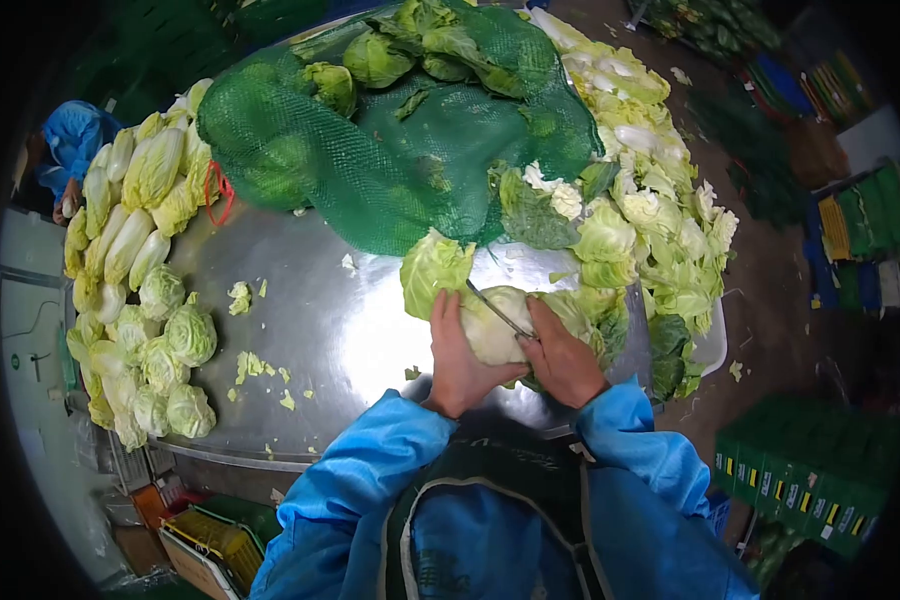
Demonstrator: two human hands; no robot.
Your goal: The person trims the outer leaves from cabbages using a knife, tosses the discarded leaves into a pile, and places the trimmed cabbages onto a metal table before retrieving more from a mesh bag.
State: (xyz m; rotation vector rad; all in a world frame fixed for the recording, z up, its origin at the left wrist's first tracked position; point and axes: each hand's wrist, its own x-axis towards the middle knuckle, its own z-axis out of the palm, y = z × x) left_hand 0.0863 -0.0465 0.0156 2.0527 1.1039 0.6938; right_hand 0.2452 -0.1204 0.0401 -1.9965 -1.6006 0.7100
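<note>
In front of my body, a pale green cabbage (492, 330) is held just over the steel table. My left hand (460, 362) grips its left side, fingers pointing away from me and thumb along the near side. A loosened outer leaf (432, 272) stands up beyond the left fingertips. My right hand (562, 350) is closed around a small knife (498, 307), whose thin blade lies slantwise across the cabbage top. The right fingers rest against the cabbage's right side. More green leaves (610, 335) lie to the right of that hand.
A green mesh bag (400, 190) with cabbages covers the table's far side. Trimmed cabbages (190, 335) and Chinese cabbages (130, 245) are piled left on the steel table (300, 290). A heap of cut leaves (670, 235) lines the right. Green crates (800, 470) stand at lower right.
</note>
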